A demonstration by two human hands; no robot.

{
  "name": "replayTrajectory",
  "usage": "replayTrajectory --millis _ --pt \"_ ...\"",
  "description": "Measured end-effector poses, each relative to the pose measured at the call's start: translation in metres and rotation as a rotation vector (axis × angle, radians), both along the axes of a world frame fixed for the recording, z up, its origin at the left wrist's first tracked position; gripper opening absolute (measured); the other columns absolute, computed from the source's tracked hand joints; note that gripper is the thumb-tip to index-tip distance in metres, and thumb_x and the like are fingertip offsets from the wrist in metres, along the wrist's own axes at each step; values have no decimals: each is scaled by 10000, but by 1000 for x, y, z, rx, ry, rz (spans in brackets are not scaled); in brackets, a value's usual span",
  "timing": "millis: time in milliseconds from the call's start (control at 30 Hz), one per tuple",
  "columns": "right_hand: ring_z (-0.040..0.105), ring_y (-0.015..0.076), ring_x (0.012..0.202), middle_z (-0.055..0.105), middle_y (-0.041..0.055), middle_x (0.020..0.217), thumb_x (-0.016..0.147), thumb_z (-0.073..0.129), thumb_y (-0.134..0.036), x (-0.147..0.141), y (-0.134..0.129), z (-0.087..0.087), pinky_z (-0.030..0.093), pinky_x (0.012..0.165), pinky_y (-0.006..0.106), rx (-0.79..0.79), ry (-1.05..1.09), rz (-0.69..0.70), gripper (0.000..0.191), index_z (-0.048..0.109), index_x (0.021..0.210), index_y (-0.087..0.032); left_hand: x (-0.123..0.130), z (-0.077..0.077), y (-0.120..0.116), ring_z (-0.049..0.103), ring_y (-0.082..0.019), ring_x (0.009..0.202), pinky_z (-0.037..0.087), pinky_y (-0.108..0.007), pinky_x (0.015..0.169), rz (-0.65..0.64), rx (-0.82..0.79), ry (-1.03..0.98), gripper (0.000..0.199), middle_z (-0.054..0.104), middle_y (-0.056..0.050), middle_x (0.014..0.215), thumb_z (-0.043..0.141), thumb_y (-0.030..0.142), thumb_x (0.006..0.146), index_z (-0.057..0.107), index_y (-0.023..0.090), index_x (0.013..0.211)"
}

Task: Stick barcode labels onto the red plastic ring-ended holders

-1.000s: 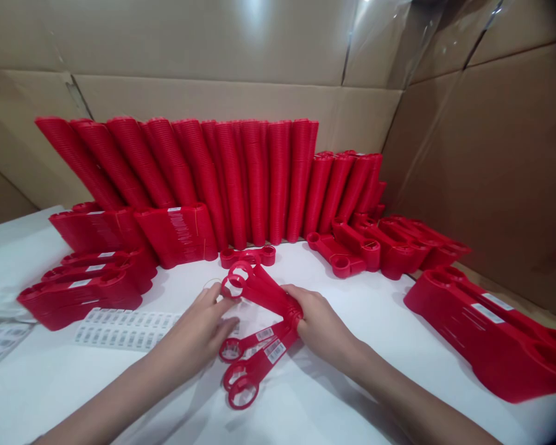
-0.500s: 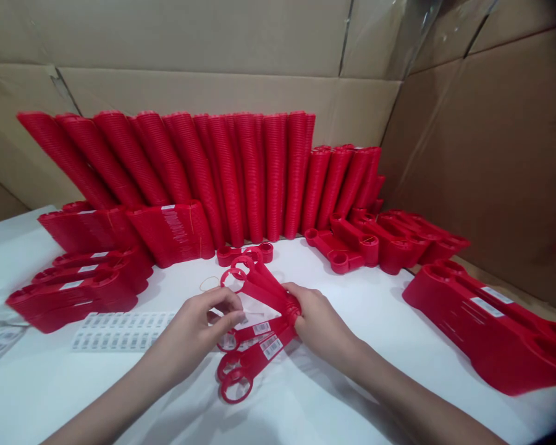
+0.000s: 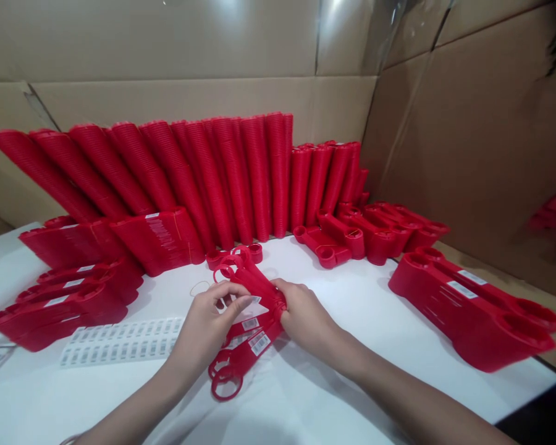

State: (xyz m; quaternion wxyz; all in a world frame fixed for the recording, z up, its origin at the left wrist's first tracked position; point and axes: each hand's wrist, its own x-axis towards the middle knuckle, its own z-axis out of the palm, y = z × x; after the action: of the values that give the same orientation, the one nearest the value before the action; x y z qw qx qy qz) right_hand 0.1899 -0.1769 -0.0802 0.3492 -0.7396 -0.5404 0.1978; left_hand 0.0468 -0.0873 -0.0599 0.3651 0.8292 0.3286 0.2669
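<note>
Several flat red plastic pieces with ringed ends (image 3: 254,343) are fanned out over the white table. My right hand (image 3: 303,312) is closed round their gathered end. Barcode stickers show on the lower pieces of the fan. My left hand (image 3: 217,315) is at the fan's left side, thumb and forefinger pinched on a small pale label (image 3: 256,300) against a red piece. Left of my left hand lies a sheet of barcode labels (image 3: 120,341). A thin rubber band (image 3: 199,288) rests on the table behind my left hand.
Tall stacks of red pieces (image 3: 231,179) lean along the cardboard wall (image 3: 204,99) at the back. Shorter bundles (image 3: 78,296) stand at left, others (image 3: 375,228) at back right. A long bundle (image 3: 467,309) lies near the right table edge. A small bundle (image 3: 256,252) is behind the fan.
The view has shifted to the right. My left hand has moved closer to the fan, its pinched fingers now against a red piece. My right hand still grips the gathered end.
</note>
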Motion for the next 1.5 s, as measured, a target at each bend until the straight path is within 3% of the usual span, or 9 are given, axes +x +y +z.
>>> replayTrajectory --millis 500,767,933,1033,1200,1300,1400,1500 --pt "553 143 670 617 48 801 599 371 -11 -4 -1 3 337 521 200 -6 -7 13 365 552 876 -166 7 -14 2 483 -149 698 384 -282 668 2 283 -14 162 611 2 773 508 316 824 596 200 753" --pt "542 133 647 611 17 771 560 342 4 -7 -4 2 349 529 197 78 40 87 406 549 854 -185 9 -26 10 459 -174 684 354 -307 634 -24 1014 103 159 538 -45 726 437 241 865 514 146 762" --pt "550 145 657 624 37 784 574 355 11 -11 -6 4 372 551 212 66 93 92 419 573 884 -169 5 -20 24 462 -183 657 365 -302 590 53 1238 155 198 517 -52 707 448 311 861 521 128 841" --pt "557 151 660 635 45 794 593 368 7 -11 -6 5 381 552 216 46 134 113 407 591 886 -166 -2 -14 34 488 -172 707 410 -293 631 91 1145 96 180 503 -54 787 458 287 860 507 131 935" --pt "562 154 685 640 36 803 597 371 9 -9 -5 4 388 570 216 67 129 106 413 595 888 -179 -13 -7 37 495 -110 710 436 -221 584 93 685 -127 89 464 -35 919 460 229 856 505 179 914" --pt "556 146 695 633 24 820 597 363 6 -8 -4 3 389 571 208 95 122 107 410 582 883 -191 -21 -8 31 493 -99 704 443 -221 601 91 504 -201 74 464 -17 920 464 203 848 510 198 905" --pt "546 133 686 622 6 825 594 347 6 -7 -4 2 391 568 199 118 128 122 399 561 860 -202 -32 -13 26 504 -103 738 458 -230 644 95 391 -217 94 459 -13 947 481 222 841 504 214 933" --pt "533 131 690 610 -1 819 585 349 6 -7 -3 1 397 593 205 133 81 120 376 543 830 -203 -47 -20 22 506 -111 775 462 -246 699 80 394 -169 155 450 -14 966 493 239 835 478 229 989"
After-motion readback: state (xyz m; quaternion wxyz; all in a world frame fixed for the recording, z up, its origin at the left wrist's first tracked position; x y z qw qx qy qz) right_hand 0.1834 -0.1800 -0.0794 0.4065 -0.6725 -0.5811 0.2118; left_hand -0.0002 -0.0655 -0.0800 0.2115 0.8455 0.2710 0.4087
